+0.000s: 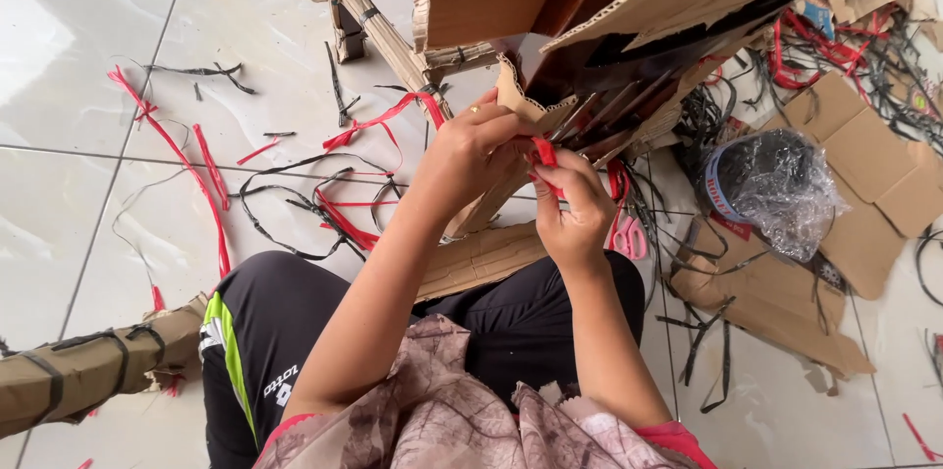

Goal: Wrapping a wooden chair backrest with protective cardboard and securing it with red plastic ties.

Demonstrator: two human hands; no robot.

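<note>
My left hand (470, 153) and my right hand (575, 209) meet at the lower edge of a large brown cardboard structure (609, 7). Both pinch a red plastic strap (543, 153) that runs between them against the torn cardboard edge. A ring shows on a finger of my left hand. A rolled cardboard pole (388, 42) with a red strap around it slants behind my left hand. Dark flat sticks (599, 110) fan out from the cardboard just beyond my right hand.
Red straps (172, 150) and black straps (295, 199) lie scattered on the white tiled floor. A second strapped cardboard roll (83, 371) lies at lower left. On the right are flat cardboard pieces (864, 174), a crumpled clear plastic bag (781, 184) and pink-handled scissors (629, 233).
</note>
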